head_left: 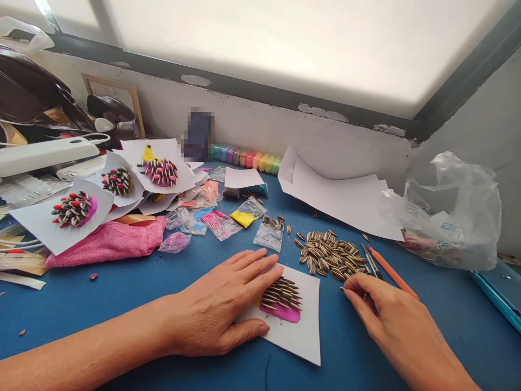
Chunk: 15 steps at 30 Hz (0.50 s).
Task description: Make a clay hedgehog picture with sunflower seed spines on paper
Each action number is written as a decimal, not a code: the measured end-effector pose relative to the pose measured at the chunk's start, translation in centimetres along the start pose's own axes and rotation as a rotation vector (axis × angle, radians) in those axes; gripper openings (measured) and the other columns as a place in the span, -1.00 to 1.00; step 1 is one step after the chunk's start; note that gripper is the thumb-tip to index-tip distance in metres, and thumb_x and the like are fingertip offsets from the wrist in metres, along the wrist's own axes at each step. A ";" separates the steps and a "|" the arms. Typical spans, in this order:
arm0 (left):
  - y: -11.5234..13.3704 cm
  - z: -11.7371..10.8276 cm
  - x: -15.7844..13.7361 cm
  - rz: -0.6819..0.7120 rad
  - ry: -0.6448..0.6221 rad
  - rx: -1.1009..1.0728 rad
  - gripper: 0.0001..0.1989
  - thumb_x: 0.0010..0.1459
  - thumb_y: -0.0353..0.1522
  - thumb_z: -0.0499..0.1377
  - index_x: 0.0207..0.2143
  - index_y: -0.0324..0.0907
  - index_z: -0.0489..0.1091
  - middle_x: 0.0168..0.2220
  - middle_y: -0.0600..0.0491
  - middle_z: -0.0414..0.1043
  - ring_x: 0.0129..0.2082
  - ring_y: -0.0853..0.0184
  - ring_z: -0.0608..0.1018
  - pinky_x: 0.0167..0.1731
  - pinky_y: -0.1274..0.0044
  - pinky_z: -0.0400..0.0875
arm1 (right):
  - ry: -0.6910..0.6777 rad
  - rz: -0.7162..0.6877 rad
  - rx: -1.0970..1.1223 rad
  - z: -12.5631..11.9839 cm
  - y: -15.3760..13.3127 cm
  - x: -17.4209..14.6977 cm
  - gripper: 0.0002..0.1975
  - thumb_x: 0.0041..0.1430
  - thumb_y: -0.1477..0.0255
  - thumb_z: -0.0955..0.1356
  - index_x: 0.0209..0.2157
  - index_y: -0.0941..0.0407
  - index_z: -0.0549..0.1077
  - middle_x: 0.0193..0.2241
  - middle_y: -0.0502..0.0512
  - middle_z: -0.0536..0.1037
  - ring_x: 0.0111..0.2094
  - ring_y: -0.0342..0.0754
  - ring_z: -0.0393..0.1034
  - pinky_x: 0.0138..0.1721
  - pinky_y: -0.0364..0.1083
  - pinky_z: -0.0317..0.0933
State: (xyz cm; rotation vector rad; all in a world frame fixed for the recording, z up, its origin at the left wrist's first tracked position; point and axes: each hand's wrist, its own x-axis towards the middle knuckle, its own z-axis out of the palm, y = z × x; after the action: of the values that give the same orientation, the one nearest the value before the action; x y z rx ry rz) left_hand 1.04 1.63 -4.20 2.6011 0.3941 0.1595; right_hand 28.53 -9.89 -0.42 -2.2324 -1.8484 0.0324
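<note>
My left hand [228,304] lies flat with its fingers stretched over the left part of a white paper card [301,342]. On the card, magenta clay [285,313] bears rows of striped sunflower seeds [283,293] pointing right; a bit of yellow shows beside my fingers, and the rest is hidden under the hand. My right hand [391,315] is right of the card, thumb and forefinger pinched on a sunflower seed [342,289] whose tip pokes out. Just beyond it lies a loose pile of sunflower seeds [329,254].
Finished-looking seed-and-clay cards [158,171] lie at the left by a pink cloth [109,241]. Small bags of coloured clay [244,214] are spread behind the card. An orange pen [393,271], white sheets [334,190] and a clear plastic bag [456,212] sit to the right.
</note>
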 end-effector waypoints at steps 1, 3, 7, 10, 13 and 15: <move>0.0 0.0 0.0 0.000 0.000 0.003 -0.26 0.32 -0.16 0.13 0.42 -0.17 -0.08 0.43 -0.16 -0.07 0.43 -0.04 0.01 0.35 0.07 0.02 | 0.048 -0.004 0.000 -0.1 0.0 0.0 -0.72 0.23 0.22 0.26 -0.48 -0.03 0.48 -0.60 -0.08 0.56 -0.65 -0.09 0.44 -0.67 -0.15 0.24; 0.1 -0.1 -0.1 0.003 0.002 0.009 -0.27 0.32 -0.17 0.13 0.42 -0.19 -0.06 0.43 -0.17 -0.06 0.43 -0.04 0.01 0.36 0.08 0.01 | 0.187 -0.023 0.006 -0.3 0.0 -0.1 -0.68 0.27 0.17 0.24 -0.45 -0.02 0.50 -0.56 -0.06 0.59 -0.66 -0.11 0.43 -0.66 -0.15 0.26; 0.0 -0.1 0.0 0.015 0.008 0.029 -0.27 0.32 -0.15 0.13 0.40 -0.23 -0.03 0.43 -0.17 -0.03 0.42 -0.04 0.04 0.37 0.11 -0.01 | 0.202 -0.138 0.101 -0.3 -0.1 -0.7 -0.76 0.28 0.18 0.31 -0.28 -0.03 0.57 -0.40 -0.07 0.67 -0.55 -0.13 0.53 -0.57 -0.22 0.35; -0.2 0.1 0.1 0.037 0.041 0.039 -0.25 0.31 -0.12 0.13 0.40 -0.26 -0.03 0.42 -0.20 -0.01 0.42 -0.05 0.06 0.36 0.13 -0.02 | 0.063 -0.260 0.214 0.3 -0.9 -1.5 -0.83 0.27 0.24 0.35 -0.24 -0.02 0.56 -0.40 -0.08 0.66 -0.46 -0.14 0.57 -0.49 -0.27 0.39; -0.3 0.4 0.1 0.051 0.070 0.044 -0.25 0.31 -0.10 0.13 0.39 -0.25 -0.01 0.41 -0.20 0.02 0.41 -0.05 0.07 0.36 0.15 -0.01 | 0.004 -0.352 0.257 0.9 -2.3 -2.1 -0.83 0.33 0.30 0.30 -0.31 0.01 0.48 -0.45 -0.07 0.59 -0.51 -0.18 0.50 -0.50 -0.28 0.36; -0.4 0.5 0.0 0.051 0.084 0.045 -0.27 0.31 -0.09 0.14 0.39 -0.23 0.01 0.40 -0.19 0.04 0.41 -0.05 0.09 0.36 0.16 0.00 | -0.001 -0.413 0.240 1.2 -3.0 -2.2 -0.85 0.34 0.36 0.28 -0.35 0.02 0.41 -0.49 -0.08 0.52 -0.56 -0.21 0.43 -0.54 -0.29 0.31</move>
State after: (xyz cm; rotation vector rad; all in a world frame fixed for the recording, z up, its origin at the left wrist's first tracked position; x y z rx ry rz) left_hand 1.08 1.73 -4.80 2.6570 0.3652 0.2815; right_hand 24.95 -11.29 -1.29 -1.6647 -2.1402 0.1716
